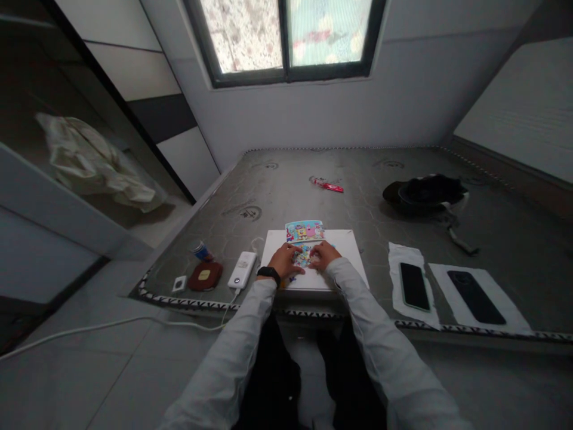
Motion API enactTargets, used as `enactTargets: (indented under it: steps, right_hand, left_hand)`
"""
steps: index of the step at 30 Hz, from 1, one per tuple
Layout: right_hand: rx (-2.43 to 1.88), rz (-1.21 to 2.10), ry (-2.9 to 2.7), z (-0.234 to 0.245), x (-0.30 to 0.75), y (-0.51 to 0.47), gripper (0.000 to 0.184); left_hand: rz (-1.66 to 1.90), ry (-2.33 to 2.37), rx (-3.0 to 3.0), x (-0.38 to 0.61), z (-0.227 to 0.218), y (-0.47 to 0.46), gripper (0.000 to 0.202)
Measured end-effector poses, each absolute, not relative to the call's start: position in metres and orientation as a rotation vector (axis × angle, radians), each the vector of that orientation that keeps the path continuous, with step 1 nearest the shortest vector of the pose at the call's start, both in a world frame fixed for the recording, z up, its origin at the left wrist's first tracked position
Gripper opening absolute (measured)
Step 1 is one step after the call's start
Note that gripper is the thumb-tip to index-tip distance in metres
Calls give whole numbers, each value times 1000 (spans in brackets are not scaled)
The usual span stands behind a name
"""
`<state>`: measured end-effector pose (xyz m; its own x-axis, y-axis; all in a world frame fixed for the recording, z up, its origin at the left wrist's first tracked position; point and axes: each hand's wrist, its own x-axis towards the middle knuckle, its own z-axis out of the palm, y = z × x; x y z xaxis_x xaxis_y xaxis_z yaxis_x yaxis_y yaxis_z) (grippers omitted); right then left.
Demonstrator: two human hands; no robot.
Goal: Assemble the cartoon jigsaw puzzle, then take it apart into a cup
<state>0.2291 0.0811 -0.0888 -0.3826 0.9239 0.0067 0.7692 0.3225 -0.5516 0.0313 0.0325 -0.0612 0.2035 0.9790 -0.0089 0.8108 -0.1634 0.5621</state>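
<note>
A white board lies at the near edge of a bare grey mattress. On it sit colourful jigsaw pieces between my hands, with a cartoon picture card just beyond. My left hand, a black band on its wrist, rests with fingers curled down on the pieces. My right hand presses on them from the right, fingers bent. What the fingertips pinch is too small to make out.
Left of the board lie a white power bank with cable, a dark red round case, a small white cube and a small can. Two phones lie on white cloths at right. A black cap and red wrapper lie farther back.
</note>
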Motion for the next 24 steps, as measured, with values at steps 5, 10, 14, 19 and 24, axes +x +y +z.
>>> enactTargets:
  steps: [5,10,14,19,24]
  right_hand:
    - [-1437,717,-2236,-79,235,75,25]
    - [-1371,813,-2107,-80,243,62,21]
    - [-1242,939,-1886,-77,250,54,20]
    - [-1143,852,-1960,-65,253,48,24]
    - [-1037,651,-2152,-62,254,47,27]
  left_hand:
    - [509,1676,2005,35,-59,34,58]
    - [484,1685,1981,39,-54,33,60]
    - [466,1699,1999,40,-46,34,58]
    - [580,1775,2060,38,-37,34,36]
    - [321,1910,2107,37,-34,31,33]
